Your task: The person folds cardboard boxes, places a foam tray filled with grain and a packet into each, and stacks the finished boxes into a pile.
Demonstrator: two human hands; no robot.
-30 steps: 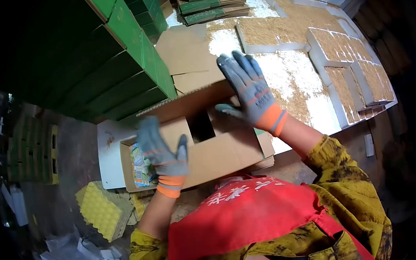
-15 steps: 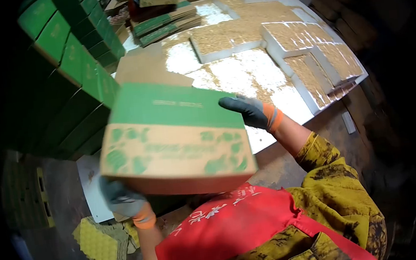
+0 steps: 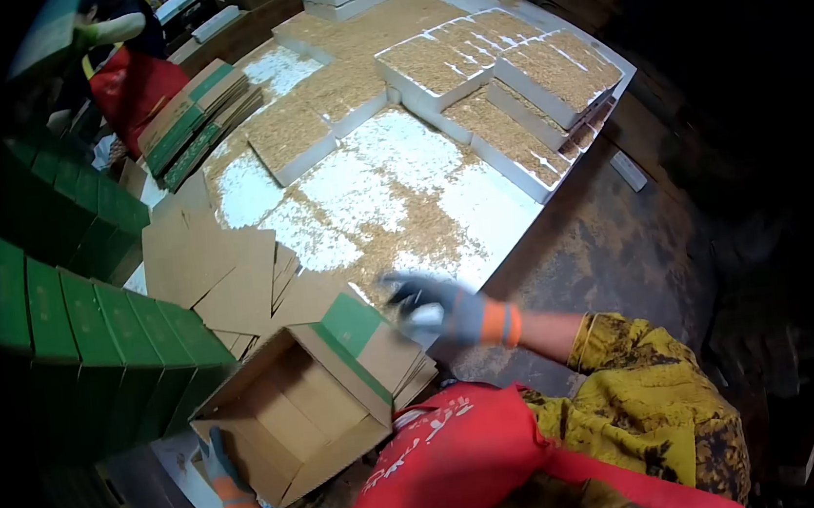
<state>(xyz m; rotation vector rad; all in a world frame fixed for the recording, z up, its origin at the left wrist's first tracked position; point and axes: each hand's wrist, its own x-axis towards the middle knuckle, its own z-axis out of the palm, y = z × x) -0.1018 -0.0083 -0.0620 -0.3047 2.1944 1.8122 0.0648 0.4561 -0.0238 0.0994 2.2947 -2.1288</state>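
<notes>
An open cardboard box [image 3: 309,405] with a green-striped flap sits tilted at the near left edge of the table, its bare inside facing me. Gloved in grey with an orange cuff, my left hand [image 3: 219,460] grips the box's left edge. My right hand [image 3: 437,308], in a matching glove, is just off the box's upper right side, fingers apart and blurred by motion. A pale patch shows by its palm, too blurred to identify. Flat cardboard pieces [image 3: 223,272] lie beyond the box.
Green boxes [image 3: 105,322] are stacked along the left. White trays filled with brown crumbly material [image 3: 437,55] stand on the white table [image 3: 496,211]. Folded green cartons [image 3: 189,123] lie at the back left, near another person in a red apron [image 3: 132,89].
The printed box held up in both hands is now lower and further left, its open inside showing. My right hand has come off it. The view has shifted to the right.
</notes>
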